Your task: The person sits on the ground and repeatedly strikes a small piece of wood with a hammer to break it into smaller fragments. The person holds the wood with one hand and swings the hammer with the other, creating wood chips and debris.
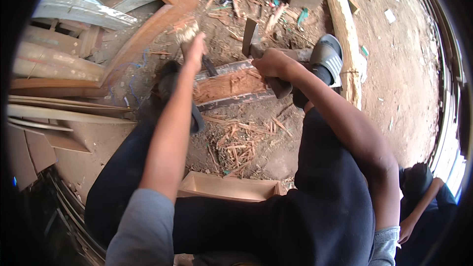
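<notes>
A chisel [210, 67] with a pale, frayed handle top is gripped in my left hand [195, 51]. Its dark blade points down at the left part of a wooden beam [231, 84]. Fresh reddish wood shows in the beam's hollowed face, between dark, weathered edges. My right hand [273, 64] is closed around an adze-like tool [250, 38], its flat metal blade raised over the beam's far edge. The hand hides part of this tool. My feet, in dark sandals [326, 55], stand at either end of the beam.
Wood chips [239, 143] cover the dirt before the beam. Close to me lies an open wooden box [229, 187]. Timber frames [148, 39] and boards crowd the left; a rough log [345, 51] lies beyond my right foot. Another person [426, 207] sits at lower right.
</notes>
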A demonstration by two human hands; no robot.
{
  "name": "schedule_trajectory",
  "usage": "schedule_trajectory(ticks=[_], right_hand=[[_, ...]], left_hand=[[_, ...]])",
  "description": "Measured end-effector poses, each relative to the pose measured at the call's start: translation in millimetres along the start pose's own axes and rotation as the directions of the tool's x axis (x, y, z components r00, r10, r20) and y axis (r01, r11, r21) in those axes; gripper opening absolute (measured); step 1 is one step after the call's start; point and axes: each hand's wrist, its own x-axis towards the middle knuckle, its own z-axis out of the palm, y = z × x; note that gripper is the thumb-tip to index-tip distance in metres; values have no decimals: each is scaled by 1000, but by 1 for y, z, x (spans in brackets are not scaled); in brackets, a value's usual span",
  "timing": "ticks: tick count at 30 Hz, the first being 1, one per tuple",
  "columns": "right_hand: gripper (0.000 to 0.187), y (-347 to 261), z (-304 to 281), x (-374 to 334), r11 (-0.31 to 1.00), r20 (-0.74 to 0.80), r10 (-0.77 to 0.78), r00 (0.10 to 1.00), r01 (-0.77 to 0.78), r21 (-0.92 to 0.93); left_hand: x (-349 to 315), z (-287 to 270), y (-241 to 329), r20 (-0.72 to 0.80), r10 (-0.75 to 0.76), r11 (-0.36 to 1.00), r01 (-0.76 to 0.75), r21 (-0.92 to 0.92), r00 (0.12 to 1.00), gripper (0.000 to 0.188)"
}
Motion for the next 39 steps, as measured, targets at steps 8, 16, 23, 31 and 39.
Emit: schedule_trajectory(ticks=[8, 16, 23, 31, 39], right_hand=[[31, 18, -8, -8, 984, 94, 98, 991, -110, 139], [32, 35, -6, -6, 994, 102, -28, 994, 17, 104], [33, 36, -6, -5, 991, 80, 11, 997, -22, 133], [32, 47, -4, 0, 995, 107, -66, 992, 58, 79], [33, 41, -6, -1, 993, 103, -53, 993, 41, 110]], left_hand=[[57, 15, -3, 18, -253, 960, 248, 132, 967, 18], [42, 23, 11, -34, -240, 956, 242, 164, 970, 17], [30, 22, 15, -10, -222, 959, 220, 179, 975, 20], [-17, 23, 41, 111, -184, 982, 179, 54, 977, 24], [-47, 66, 36, -88, 205, 978, -201, 49, 975, 25]])
